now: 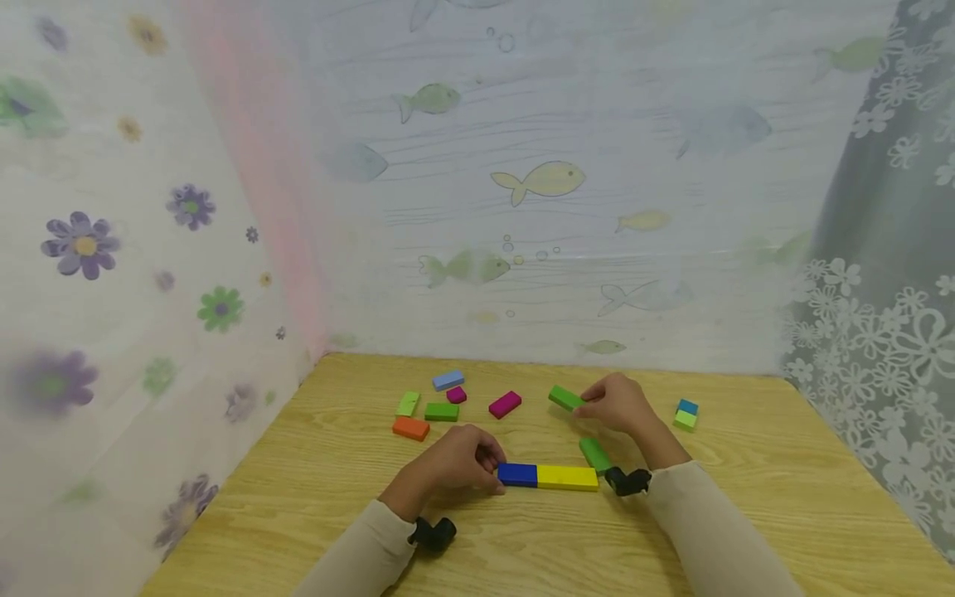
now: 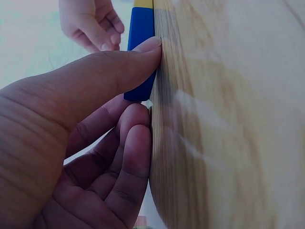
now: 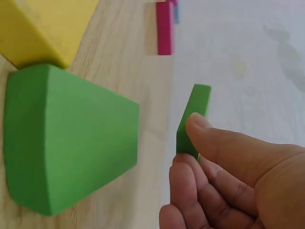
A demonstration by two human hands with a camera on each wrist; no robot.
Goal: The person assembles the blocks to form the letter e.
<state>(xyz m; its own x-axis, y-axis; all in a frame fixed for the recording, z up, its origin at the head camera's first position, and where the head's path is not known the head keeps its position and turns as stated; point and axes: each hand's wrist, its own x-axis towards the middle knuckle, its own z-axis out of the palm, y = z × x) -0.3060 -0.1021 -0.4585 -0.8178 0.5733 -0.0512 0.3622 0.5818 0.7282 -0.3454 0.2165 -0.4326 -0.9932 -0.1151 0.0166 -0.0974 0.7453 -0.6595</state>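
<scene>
My left hand (image 1: 457, 458) pinches the left end of a blue block (image 1: 518, 475), its thumb on the near side. End to end with that block lies a longer yellow block (image 1: 567, 478), the two making one straight row on the table. Between thumb and fingers, my right hand (image 1: 618, 404) holds a green block (image 1: 564, 398); in the right wrist view this green block (image 3: 194, 119) looks raised off the table. A second green block (image 1: 594, 455) lies slanted by the yellow block's right end, and looks to touch it in the right wrist view.
Loose blocks lie farther back: light blue (image 1: 448, 381), lime (image 1: 408, 404), green (image 1: 443, 412), orange (image 1: 411, 429) and magenta (image 1: 505, 405). Right of my right hand sits a blue-and-lime pair (image 1: 685, 414). Patterned sheets (image 1: 552, 249) stand behind the wooden table (image 1: 522, 551).
</scene>
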